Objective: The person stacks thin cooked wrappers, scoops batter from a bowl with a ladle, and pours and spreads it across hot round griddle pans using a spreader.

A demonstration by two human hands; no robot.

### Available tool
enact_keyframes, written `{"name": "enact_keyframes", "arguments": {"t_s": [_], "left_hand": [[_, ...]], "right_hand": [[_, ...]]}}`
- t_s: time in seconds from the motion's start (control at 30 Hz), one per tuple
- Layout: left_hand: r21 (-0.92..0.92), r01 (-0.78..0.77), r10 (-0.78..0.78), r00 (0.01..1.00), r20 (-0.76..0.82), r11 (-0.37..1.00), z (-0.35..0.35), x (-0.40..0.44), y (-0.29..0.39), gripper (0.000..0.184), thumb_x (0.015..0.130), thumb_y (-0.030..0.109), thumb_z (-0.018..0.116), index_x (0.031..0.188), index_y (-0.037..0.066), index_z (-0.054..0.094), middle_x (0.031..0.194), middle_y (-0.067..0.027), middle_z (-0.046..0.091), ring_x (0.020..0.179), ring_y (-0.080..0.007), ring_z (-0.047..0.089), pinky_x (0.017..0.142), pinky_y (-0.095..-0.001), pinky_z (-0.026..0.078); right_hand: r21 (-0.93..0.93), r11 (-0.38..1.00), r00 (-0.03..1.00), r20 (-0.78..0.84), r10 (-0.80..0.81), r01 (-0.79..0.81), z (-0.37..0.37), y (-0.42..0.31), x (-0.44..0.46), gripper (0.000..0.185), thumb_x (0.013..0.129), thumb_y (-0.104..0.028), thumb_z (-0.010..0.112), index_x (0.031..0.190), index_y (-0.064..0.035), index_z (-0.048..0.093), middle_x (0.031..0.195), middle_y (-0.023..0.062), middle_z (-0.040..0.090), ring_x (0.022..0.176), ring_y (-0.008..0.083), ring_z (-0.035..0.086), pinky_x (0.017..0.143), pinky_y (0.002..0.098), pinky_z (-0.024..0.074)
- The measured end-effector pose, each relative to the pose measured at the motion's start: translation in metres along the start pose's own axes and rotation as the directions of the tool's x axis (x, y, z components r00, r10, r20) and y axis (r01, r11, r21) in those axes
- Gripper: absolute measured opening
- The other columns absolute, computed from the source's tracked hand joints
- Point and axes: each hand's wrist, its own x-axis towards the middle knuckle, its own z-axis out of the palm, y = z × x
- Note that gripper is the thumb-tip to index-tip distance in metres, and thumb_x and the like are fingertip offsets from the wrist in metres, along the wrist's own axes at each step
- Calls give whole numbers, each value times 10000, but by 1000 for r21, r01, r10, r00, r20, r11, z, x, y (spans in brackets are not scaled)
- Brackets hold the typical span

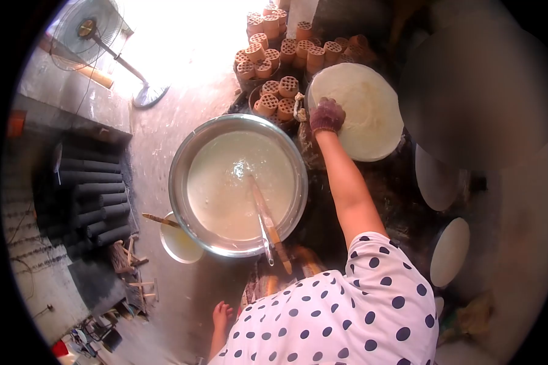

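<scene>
My right hand, in a dark purple glove, rests at the left edge of a round pan covered by a pale, wet-looking layer. Its fingers are curled together, and what they grip is hidden. My left hand hangs low at the bottom, bare, with slightly bent fingers apart and nothing in it. Between the two hands stands a wide metal basin of milky liquid. A metal-handled tool and a wooden stick lean in it against the near rim.
Perforated clay-coloured cylinders stand behind the basin. Beside its lower left is a small bowl with a wooden-handled tool. A standing fan is at upper left, dark cylinders are stacked left, and round lids lie right.
</scene>
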Motion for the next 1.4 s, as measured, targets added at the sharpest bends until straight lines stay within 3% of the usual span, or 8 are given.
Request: {"name": "enact_keyframes", "arguments": {"t_s": [0.3, 0.5, 0.7, 0.8, 0.97, 1.2, 1.3, 1.4], "left_hand": [[23, -145, 141, 983, 115, 989, 41, -24, 79, 398, 959, 214, 505, 1311, 37, 459, 1144, -97, 597, 903, -147, 618, 712, -258, 500], [91, -216, 195, 961, 197, 972, 58, -39, 106, 397, 956, 198, 506, 1317, 42, 448, 1145, -101, 592, 907, -164, 618, 738, -272, 504], [160, -526, 342, 724, 599, 835, 119, -86, 201, 390, 950, 183, 531, 1305, 34, 466, 1107, -92, 611, 910, -151, 604, 777, -277, 499], [178, -679, 191, 432, 882, 712, 185, -115, 242, 369, 964, 180, 518, 1296, 23, 476, 1077, -83, 619, 890, -130, 597, 788, -264, 487], [172, -770, -184, 72, 980, 615, 244, -134, 212, 349, 959, 182, 528, 1270, 26, 506, 1074, -85, 619, 908, -147, 603, 786, -272, 495], [378, -895, -546, 200, 814, 235, 407, -102, 210, 424, 938, 233, 566, 1303, 41, 467, 1107, -106, 606, 919, -173, 616, 791, -287, 511], [336, -911, -653, 105, 750, 239, 462, -73, 197, 427, 946, 258, 554, 1297, 29, 475, 1087, -109, 616, 906, -148, 606, 796, -255, 486], [360, -924, -713, 165, 682, 131, 516, -63, 140, 411, 947, 239, 551, 1292, 26, 480, 1082, -112, 618, 910, -153, 611, 786, -261, 495]], "right_hand": [[688, 651, 887, -23, 462, -321, -70, 121, 23, 324, 763, -390, 638, 864, -88, 700, 859, 142, 689, 830, 314, 664, 757, 403, 503], [888, 434, 784, -159, 601, -152, -134, 271, -1, 375, 718, -331, 721, 914, -13, 694, 902, 173, 689, 818, 271, 655, 765, 361, 490], [925, -238, 498, 64, 865, 296, -173, 439, -172, 287, 829, -128, 651, 1040, 67, 641, 1064, 136, 651, 917, 231, 609, 849, 344, 463], [965, 235, 356, -180, 917, -117, -228, 473, -351, 328, 876, -231, 572, 1068, 23, 647, 1117, 140, 649, 1018, 194, 577, 955, 313, 385], [984, -56, 139, 33, 990, 169, -304, 456, -605, 259, 738, -133, 728, 953, -1, 665, 912, 63, 650, 848, 177, 596, 802, 311, 462], [914, -115, -106, 80, 991, -389, -216, 494, -686, 383, 688, -290, 726, 933, 2, 684, 915, 123, 684, 776, 215, 644, 684, 353, 500], [963, -167, -279, 105, 955, -212, -235, 482, -753, 349, 736, -274, 705, 1000, -47, 684, 1003, 153, 673, 911, 209, 632, 794, 323, 483], [858, 331, -334, -469, 818, -394, -166, 459, -923, 248, 808, -190, 688, 989, -22, 663, 989, 52, 658, 863, 156, 601, 792, 304, 480]]}}
